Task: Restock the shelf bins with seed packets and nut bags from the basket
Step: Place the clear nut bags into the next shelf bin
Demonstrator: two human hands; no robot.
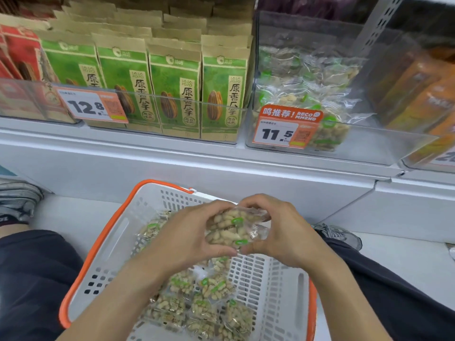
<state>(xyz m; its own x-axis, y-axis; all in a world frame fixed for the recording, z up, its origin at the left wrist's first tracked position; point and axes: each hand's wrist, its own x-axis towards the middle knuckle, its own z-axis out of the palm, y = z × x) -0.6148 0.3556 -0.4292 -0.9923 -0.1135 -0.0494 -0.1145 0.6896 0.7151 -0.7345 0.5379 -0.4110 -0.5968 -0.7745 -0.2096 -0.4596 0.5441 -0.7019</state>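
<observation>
Two clear nut bags (232, 228) with green labels are stacked together above the basket. My left hand (187, 236) grips them from the left, and my right hand (283, 230) grips them from the right. Below, the white basket (110, 242) with an orange rim holds several more nut bags (209, 303). On the shelf, the clear nut bin (369, 143) marked 11.5 holds a few nut bags at its back and left. To its left stand rows of green seed packets (174, 89) in a clear bin.
Red packets (17, 60) fill the far left bin and orange packets (423, 94) the far right one. Price tags 12.8 (91, 105) and 11.5 (283, 130) hang on the bin fronts. My knees and shoes flank the basket on the white floor.
</observation>
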